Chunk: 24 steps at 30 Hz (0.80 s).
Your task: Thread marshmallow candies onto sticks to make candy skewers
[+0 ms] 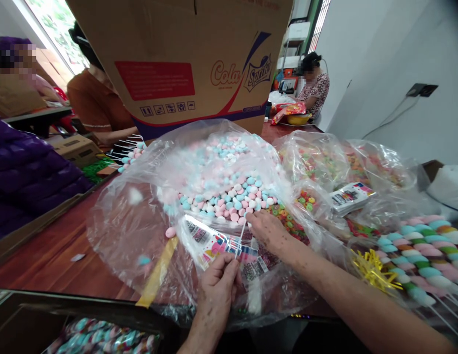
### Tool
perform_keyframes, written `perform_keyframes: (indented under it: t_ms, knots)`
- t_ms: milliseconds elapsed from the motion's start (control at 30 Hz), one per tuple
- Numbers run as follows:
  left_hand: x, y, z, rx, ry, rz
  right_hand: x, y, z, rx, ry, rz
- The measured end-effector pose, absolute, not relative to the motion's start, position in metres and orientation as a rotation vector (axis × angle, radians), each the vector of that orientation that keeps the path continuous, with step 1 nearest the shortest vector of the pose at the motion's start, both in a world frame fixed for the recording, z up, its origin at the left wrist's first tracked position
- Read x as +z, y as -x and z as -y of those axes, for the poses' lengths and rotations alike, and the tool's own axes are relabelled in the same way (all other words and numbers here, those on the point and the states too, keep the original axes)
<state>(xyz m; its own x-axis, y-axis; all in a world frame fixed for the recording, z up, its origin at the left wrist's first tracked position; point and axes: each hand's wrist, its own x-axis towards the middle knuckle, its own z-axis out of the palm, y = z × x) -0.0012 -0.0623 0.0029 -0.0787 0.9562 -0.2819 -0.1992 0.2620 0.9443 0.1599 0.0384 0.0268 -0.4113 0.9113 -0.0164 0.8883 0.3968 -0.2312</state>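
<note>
Since the purple padded jacket (pixel 29 167) at far left is a co-worker's, skip it. Own work starts at the clear plastic bag (pixel 118 221) spread open on the wooden table (pixel 47 255), with a stray pink sweet (pixel 170 232) and a yellow tape strip (pixel 157 275) near its front edge. Left hand (pixel 217 287), low centre, is clenched on the lower end of a thin white stick (pixel 240 241), thumb against fingers, over printed label cards (pixel 210 243). Stick looks light and stiff, likely to snap if bent and to roll in a loose pinch, so a low, firm grip suits it. Its tip meets the right hand (pixel 269 231) at the near edge of the pastel sweets (pixel 229 199) heap; the cardboard box (pixel 184 59) hides whatever is behind the heap. Right fingertips are bunched downward there; cannot tell if they pinch a sweet, the stick tip or nothing, since the knuckles cover it. Sweets look small, light and squashy: take by the sides, gently. Ring sweets (pixel 290 221) lie just right of that hand, blurred under crinkled film. Yellow twist ties (pixel 372 270), then loaded skewers (pixel 420 250), cut off at the frame edge.
</note>
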Motion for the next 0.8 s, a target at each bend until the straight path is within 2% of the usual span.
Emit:
perform_keyframes:
  t_ms: [467,633,800]
  knots:
    - [-0.002,0.001,0.059,1.131,-0.841,-1.289,0.019,-0.160,-0.041,0.573,1.585,2.228]
    - [0.002,0.000,0.060,1.129,-0.840,-1.284,0.012,-0.172,-0.050,0.835,1.548,1.757]
    - [0.008,0.000,0.057,1.118,-0.856,-1.305,0.021,-0.180,-0.054,1.252,1.341,1.327]
